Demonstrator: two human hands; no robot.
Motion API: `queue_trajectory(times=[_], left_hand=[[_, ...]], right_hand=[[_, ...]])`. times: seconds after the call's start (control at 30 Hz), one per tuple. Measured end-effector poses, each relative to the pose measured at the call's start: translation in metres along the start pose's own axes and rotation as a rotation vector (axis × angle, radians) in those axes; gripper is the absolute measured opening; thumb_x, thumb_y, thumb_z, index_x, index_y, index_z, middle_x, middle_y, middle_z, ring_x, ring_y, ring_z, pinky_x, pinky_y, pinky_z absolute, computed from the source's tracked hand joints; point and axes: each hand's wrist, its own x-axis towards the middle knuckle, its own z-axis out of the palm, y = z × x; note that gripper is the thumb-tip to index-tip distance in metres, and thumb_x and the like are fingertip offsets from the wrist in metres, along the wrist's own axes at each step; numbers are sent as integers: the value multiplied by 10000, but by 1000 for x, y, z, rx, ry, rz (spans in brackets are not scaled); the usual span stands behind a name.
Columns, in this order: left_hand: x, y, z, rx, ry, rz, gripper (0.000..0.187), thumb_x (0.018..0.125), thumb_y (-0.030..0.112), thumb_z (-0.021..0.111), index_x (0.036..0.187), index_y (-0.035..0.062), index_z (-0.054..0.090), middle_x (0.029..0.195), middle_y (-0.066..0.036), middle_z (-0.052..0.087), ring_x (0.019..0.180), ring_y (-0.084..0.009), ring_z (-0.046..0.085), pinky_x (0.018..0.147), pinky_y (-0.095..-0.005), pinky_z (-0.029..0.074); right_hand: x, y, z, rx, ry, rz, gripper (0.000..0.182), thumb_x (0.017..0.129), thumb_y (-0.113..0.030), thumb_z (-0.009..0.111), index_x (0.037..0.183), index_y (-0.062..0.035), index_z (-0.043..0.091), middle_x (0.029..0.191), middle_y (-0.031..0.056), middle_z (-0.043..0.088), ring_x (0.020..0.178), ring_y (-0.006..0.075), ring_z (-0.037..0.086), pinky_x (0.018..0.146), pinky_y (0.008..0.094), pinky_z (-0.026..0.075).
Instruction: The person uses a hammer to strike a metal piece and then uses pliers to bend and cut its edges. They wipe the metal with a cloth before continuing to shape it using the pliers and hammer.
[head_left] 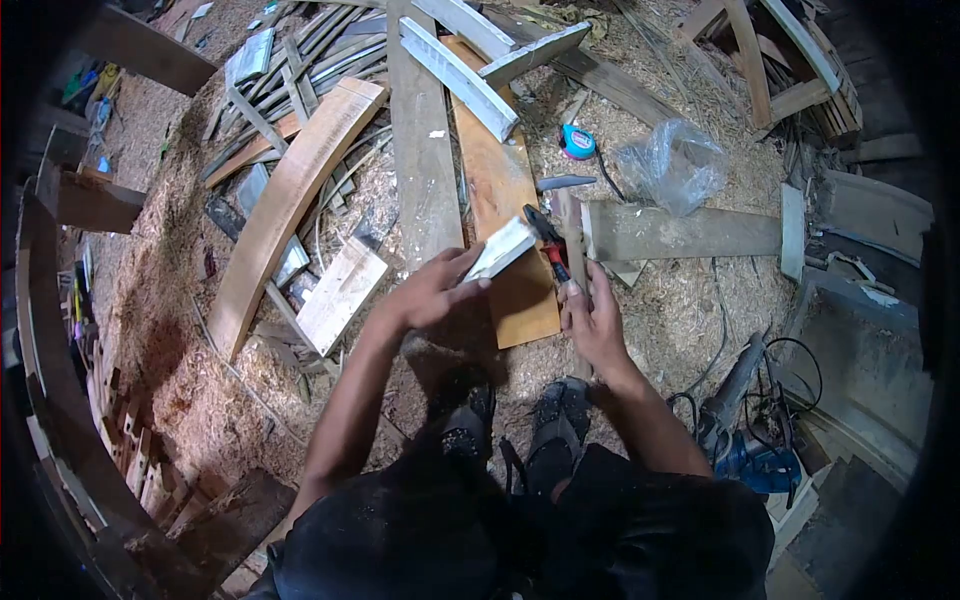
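Note:
My left hand (432, 292) is closed round a short wood block (502, 250) with white paint on it, lifted over an orange-brown board (497, 180). My right hand (597, 322) grips the wooden handle of what looks like a hammer (572, 235). A grey, pointed metal piece shows at its far end. Pliers with red and black handles (550, 245) lie between the two hands, at the board's right edge. The block and the hammer are apart.
Sawdust covers the floor around my feet. A curved plank (295, 205) and a whitish board (342, 295) lie left. A turquoise tape measure (577, 142), a clear plastic bag (675, 165) and a grey plank (685, 232) lie right. A blue power tool (758, 463) with cords is near my right knee.

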Motion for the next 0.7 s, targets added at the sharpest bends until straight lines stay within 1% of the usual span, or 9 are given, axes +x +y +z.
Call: queue_trajectory(times=[0.07,0.1,0.27,0.3,0.33,0.37,0.47,0.6,0.7], left_hand=[[1,-8,-11,83,-109,40,783,917,539,565,1525,100,341,1366,-254,478,1239,-395,523,1050,-458,431],[3,-11,-15,171,-146,52,785,915,542,563,1519,92,344,1376,-261,470,1228,-409,530,1037,-467,441],[13,8,-23,375,-217,96,677,905,378,632,1458,62,404,1202,-306,588,1120,-461,578,952,-509,471],[13,17,-25,424,-215,66,646,892,343,670,1435,79,440,1020,-301,652,999,-460,623,869,-502,502],[15,13,-24,411,-212,62,640,892,354,674,1431,93,448,980,-291,658,954,-459,633,836,-503,509],[18,5,-21,398,-209,56,635,891,364,678,1427,108,456,941,-282,665,909,-458,642,802,-504,517],[16,5,-18,470,-181,39,603,893,391,673,1409,144,484,849,-249,675,805,-449,655,729,-509,529],[14,8,-18,588,-145,-16,521,902,423,645,1337,154,545,811,-229,679,766,-441,661,699,-521,530],[12,17,-17,644,-150,-47,320,881,292,621,1111,72,592,800,-234,675,783,-419,677,718,-506,550]], right_hand=[[3,18,-10,-263,-22,-215,412,1034,-132,485,1408,10,388,1011,84,614,742,80,587,638,235,489],[-1,3,-12,-186,-53,-42,399,1007,-202,529,1321,34,453,1093,278,658,1042,356,672,863,429,506],[-27,-17,-17,-282,-24,78,375,999,-190,544,1280,55,504,1016,257,674,933,327,701,785,393,528],[-31,-22,-21,-308,-42,159,368,997,-185,548,1271,58,517,1005,256,677,911,324,705,770,385,532],[-34,-24,-25,-334,-59,240,361,995,-179,552,1262,62,530,994,255,679,889,321,709,754,377,536],[-38,-11,-27,-364,-15,62,357,988,-157,559,1261,72,546,982,261,683,846,309,714,733,358,545],[-38,-13,-36,-416,-37,-64,368,980,-142,569,1278,73,541,1029,278,676,908,341,709,778,371,547],[-31,-28,-42,-453,-94,-78,381,968,-132,584,1280,81,537,1099,300,655,994,393,685,839,398,538],[-27,-25,-48,-484,-136,-58,384,961,-124,590,1277,88,536,1133,309,643,1031,414,670,868,408,532]])
